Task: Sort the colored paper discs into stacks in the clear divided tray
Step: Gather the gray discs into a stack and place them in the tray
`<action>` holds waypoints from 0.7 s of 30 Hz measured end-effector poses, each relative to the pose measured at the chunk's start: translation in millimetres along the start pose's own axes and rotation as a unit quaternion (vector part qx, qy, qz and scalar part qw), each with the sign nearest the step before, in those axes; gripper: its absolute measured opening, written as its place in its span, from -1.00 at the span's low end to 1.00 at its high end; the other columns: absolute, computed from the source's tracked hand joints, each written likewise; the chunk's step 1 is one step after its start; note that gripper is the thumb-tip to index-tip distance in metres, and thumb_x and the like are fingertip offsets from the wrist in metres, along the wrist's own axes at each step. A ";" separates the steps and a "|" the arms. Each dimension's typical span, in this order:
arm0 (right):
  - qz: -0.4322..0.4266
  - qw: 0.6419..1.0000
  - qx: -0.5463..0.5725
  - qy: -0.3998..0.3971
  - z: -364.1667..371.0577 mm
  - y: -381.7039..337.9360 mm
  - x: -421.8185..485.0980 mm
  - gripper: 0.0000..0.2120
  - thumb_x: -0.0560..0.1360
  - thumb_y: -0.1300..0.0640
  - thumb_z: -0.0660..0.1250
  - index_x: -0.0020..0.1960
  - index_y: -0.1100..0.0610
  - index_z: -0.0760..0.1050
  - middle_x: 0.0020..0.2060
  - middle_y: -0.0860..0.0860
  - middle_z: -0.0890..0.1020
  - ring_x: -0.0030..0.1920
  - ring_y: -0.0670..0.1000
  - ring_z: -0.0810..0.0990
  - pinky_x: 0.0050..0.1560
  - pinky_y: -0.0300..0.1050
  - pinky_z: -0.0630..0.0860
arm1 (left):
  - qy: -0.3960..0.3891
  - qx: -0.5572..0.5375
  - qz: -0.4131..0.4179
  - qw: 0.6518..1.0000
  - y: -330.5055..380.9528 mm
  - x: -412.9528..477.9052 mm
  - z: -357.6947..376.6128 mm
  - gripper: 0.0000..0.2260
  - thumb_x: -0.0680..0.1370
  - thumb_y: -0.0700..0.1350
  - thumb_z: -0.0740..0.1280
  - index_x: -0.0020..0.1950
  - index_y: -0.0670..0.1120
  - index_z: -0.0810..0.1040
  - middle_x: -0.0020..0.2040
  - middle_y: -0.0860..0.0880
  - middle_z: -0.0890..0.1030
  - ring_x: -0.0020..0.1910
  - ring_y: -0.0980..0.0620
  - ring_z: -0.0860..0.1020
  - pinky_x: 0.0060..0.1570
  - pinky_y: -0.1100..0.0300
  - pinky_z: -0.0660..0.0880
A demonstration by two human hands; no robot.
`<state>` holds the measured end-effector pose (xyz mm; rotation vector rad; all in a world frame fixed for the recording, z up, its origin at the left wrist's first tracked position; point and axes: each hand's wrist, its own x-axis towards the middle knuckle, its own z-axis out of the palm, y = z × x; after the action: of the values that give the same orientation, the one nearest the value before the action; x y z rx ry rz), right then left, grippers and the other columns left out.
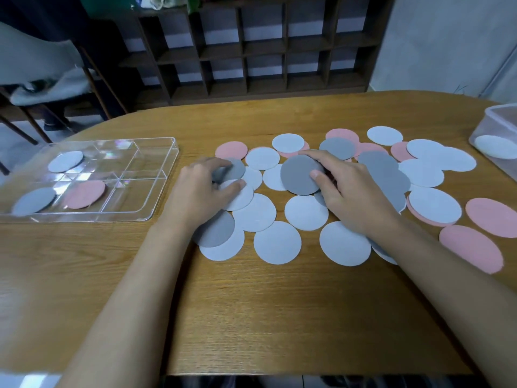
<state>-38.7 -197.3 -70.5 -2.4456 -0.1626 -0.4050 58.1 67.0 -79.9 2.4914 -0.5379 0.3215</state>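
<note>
Three discs already lay flat in the clear divided tray [156, 191], one to a compartment: a white disc [65, 161] at far left, a pale grey disc [33, 201] at near left, and a pink disc [85, 194] just beside it. The tray sat at the left of the wooden surface [251, 303], its long axis running left to right, apart from the loose pile [279, 242] of white, grey and pink discs spread over the middle and right. The right hand [355, 197] pinched a dark grey disc [298, 176] at its right edge, thumb on its upturned face, fingers curled over the far rim. The left hand [201, 191] rested on the pile's left end, fingers bent onto a second dark grey disc [237, 169]; whether they gripped it could not be told
</note>
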 end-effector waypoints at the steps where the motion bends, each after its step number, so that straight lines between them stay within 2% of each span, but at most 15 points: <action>1: 0.004 1.000 0.002 -0.001 -0.1 -0.4 -0.4 -0.62 0.69 0.11 0.19 0.47 -0.17 0.36 0.10 -0.10 0.54 0.04 -0.17 0.49 -0.17 -0.52 0.36 | 0.001 -0.004 -0.009 1.000 0.2 -1.9 -1.2 -0.57 0.52 0.12 0.51 0.33 -0.03 0.65 0.10 -0.01 0.64 -0.02 0.05 0.50 -0.03 0.23 0.34; 4: 0.018 1.000 0.015 -0.001 -0.4 -2.4 -0.5 -0.64 0.70 0.10 0.19 0.44 -0.19 0.39 0.04 -0.12 0.56 0.04 -0.09 0.51 -0.18 -0.40 0.36 | 0.010 -0.023 -0.020 0.999 2.4 -2.5 -1.0 -0.57 0.52 0.11 0.52 0.34 -0.02 0.65 0.04 -0.01 0.65 -0.02 0.04 0.52 -0.03 0.19 0.38; 6: 0.026 0.999 0.032 0.005 -0.2 -5.8 0.2 -0.66 0.69 0.10 0.19 0.43 -0.16 0.41 -0.04 -0.18 0.57 0.02 -0.09 0.53 -0.14 -0.28 0.40 | 0.023 -0.033 -0.021 0.999 1.7 -1.4 2.2 -0.61 0.55 0.11 0.49 0.31 -0.05 0.66 0.05 -0.01 0.66 0.01 0.02 0.54 -0.02 0.19 0.38; 8: 0.029 0.999 0.044 0.010 -0.2 -9.9 2.7 -0.67 0.69 0.11 0.20 0.41 -0.13 0.43 -0.09 -0.26 0.56 -0.01 -0.12 0.55 -0.10 -0.24 0.45 | 0.034 -0.032 -0.022 0.999 -0.9 1.5 5.5 -0.65 0.59 0.09 0.45 0.29 -0.07 0.66 0.07 -0.03 0.66 0.08 -0.04 0.57 0.01 0.20 0.37; 10: 0.027 0.999 0.039 0.007 1.6 -14.2 8.3 -0.68 0.69 0.11 0.20 0.41 -0.10 0.44 -0.10 -0.23 0.56 -0.03 -0.09 0.56 -0.09 -0.18 0.49 | 0.030 -0.027 -0.027 0.999 -3.9 5.3 7.6 -0.65 0.59 0.06 0.46 0.31 -0.08 0.65 0.07 -0.06 0.67 0.15 -0.10 0.58 0.04 0.17 0.40; 13: 0.040 0.998 0.050 0.019 9.3 -19.7 19.3 -0.69 0.68 0.11 0.20 0.39 -0.08 0.46 -0.10 -0.09 0.61 -0.08 -0.02 0.59 -0.06 -0.01 0.54 | 0.027 -0.048 -0.034 0.998 -7.4 9.9 6.6 -0.65 0.55 0.01 0.51 0.30 -0.05 0.66 0.04 0.00 0.66 0.08 -0.07 0.59 0.07 0.17 0.46; 17: 0.061 0.994 0.082 0.046 18.0 -23.5 22.6 -0.69 0.67 0.12 0.21 0.38 -0.07 0.48 -0.15 -0.11 0.62 -0.10 -0.06 0.59 -0.11 -0.12 0.51 | 0.041 -0.114 -0.046 0.992 -5.6 11.4 5.2 -0.69 0.52 -0.14 0.55 0.25 -0.03 0.69 0.10 0.01 0.66 -0.10 0.16 0.55 -0.07 0.51 0.42; 19: 0.062 0.993 0.082 0.049 18.5 -21.3 19.3 -0.69 0.67 0.13 0.22 0.38 -0.07 0.48 -0.14 -0.11 0.62 -0.12 -0.08 0.59 -0.11 -0.14 0.50 | 0.043 -0.165 -0.068 0.983 -3.5 13.2 4.7 -0.71 0.53 -0.20 0.52 0.24 0.00 0.69 0.04 0.01 0.67 -0.16 0.20 0.56 -0.11 0.48 0.45; 21: 0.070 0.993 0.080 0.047 18.0 -17.9 16.3 -0.68 0.67 0.13 0.23 0.40 -0.06 0.47 -0.11 -0.08 0.64 -0.11 -0.08 0.59 -0.05 -0.12 0.52 | 0.043 -0.243 -0.088 0.965 0.9 14.3 2.1 -0.75 0.57 -0.23 0.48 0.21 0.01 0.71 -0.03 0.04 0.66 -0.19 0.18 0.56 -0.13 0.35 0.50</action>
<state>-22.7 -171.8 -68.1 -2.2583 0.0158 -0.4263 70.6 60.7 -76.4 2.0195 -0.3086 0.1976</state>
